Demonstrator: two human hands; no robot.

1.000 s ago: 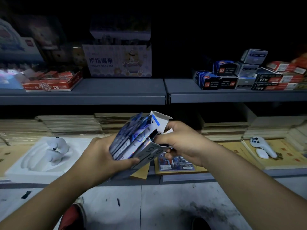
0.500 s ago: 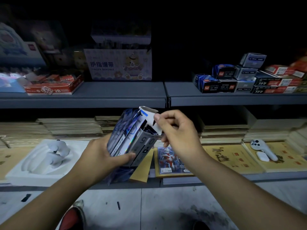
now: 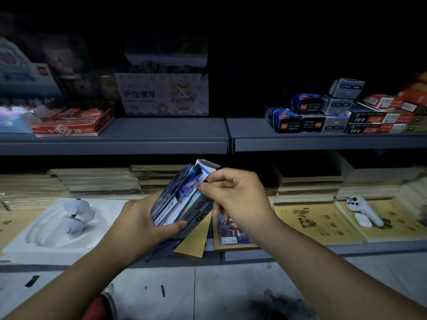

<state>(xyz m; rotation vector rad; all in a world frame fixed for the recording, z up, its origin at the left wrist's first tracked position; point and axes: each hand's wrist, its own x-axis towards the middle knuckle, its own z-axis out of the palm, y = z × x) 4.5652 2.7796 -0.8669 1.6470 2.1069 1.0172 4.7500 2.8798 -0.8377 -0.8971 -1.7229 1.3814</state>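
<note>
My left hand (image 3: 136, 227) grips a fanned stack of slim blue and silver boxes (image 3: 179, 204) from below, thumb across the front. The stack tilts up to the right, in front of the lower shelf. The rightmost box has an open white flap (image 3: 206, 164) at its top. My right hand (image 3: 235, 197) is at the stack's upper right edge, thumb and forefinger pinching the edge of one box just under the flap. Its other fingers are curled.
A white moulded tray (image 3: 41, 236) with a white controller lies at lower left. Yellow booklets (image 3: 316, 222), a picture card (image 3: 231, 232) and a second white controller (image 3: 362, 211) lie on the lower shelf. The grey upper shelf (image 3: 161, 137) carries a red 2B box, a bandage carton and stacked small boxes (image 3: 323, 114).
My right hand came off the front of the stack, rose to the open flap, and now has dropped slightly to pinch a box edge. The left hand tilted the stack a little more upright.
</note>
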